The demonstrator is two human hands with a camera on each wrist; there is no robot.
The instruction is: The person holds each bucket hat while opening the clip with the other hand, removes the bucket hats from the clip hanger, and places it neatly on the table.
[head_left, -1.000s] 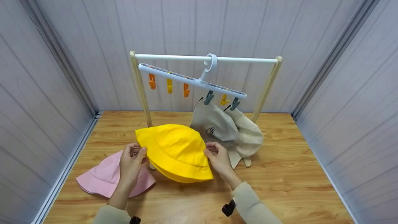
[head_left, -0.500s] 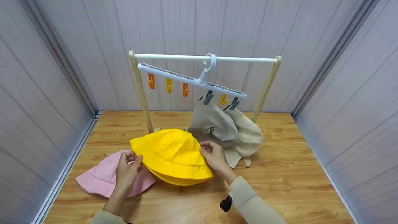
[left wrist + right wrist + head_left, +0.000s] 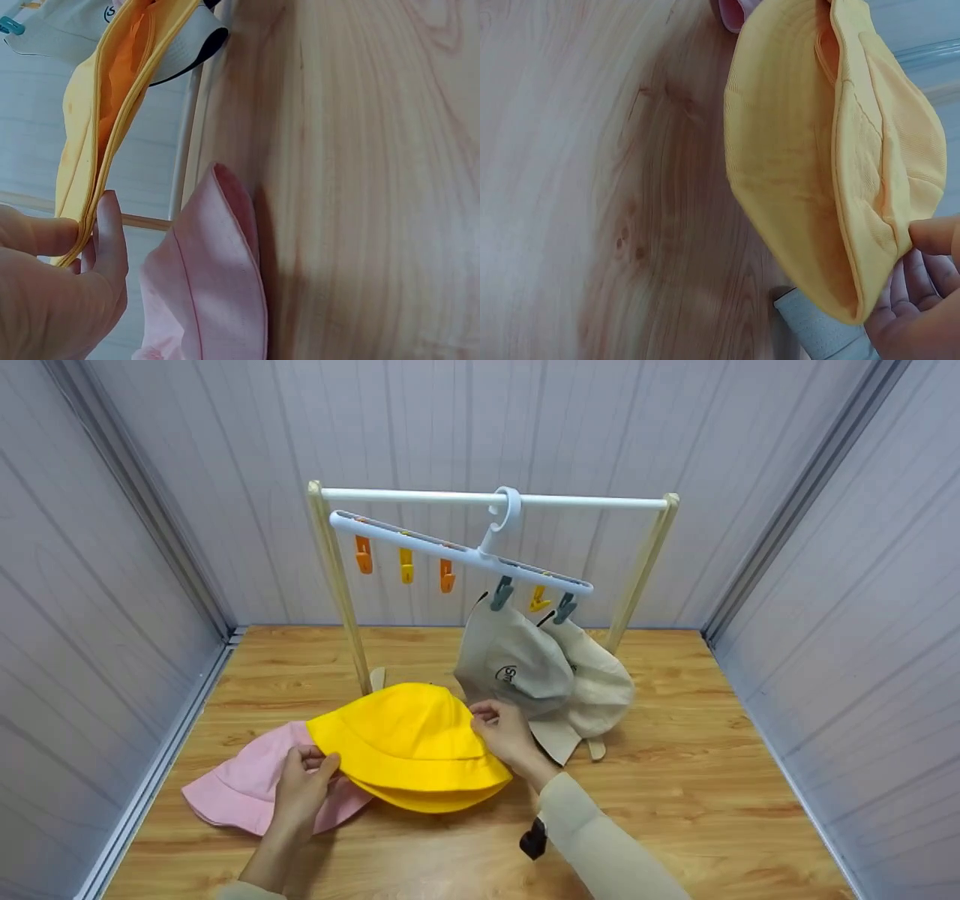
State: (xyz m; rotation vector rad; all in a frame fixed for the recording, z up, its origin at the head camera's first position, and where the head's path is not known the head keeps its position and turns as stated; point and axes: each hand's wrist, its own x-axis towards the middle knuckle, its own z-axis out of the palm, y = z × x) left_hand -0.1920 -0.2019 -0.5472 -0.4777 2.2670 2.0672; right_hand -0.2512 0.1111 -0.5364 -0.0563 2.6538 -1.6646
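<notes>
A yellow bucket hat [image 3: 409,735] is held between both hands, crown up, its brim folded nearly flat. My left hand [image 3: 301,791] pinches the brim's left corner between thumb and fingers, as the left wrist view also shows on the yellow hat [image 3: 86,150]. On the opposite side, my right hand [image 3: 510,735] pinches the hat near where crown meets brim. A pink bucket hat [image 3: 247,780] lies on the table behind my left hand, partly covered by the yellow one. Whether the yellow hat's lower edge touches the table, I cannot tell.
Behind stands a rack with a white rail [image 3: 412,496]. A tilted clip hanger [image 3: 450,553] hangs from it, with orange and yellow clips [image 3: 364,555] on its left. Two grey clips hold a grey hat [image 3: 517,660] and a cream hat [image 3: 604,682] at the right.
Both hands have lowered the yellow hat and shifted it slightly left, so that it now overlaps the pink hat. The hanger and the clipped hats stay in place.
</notes>
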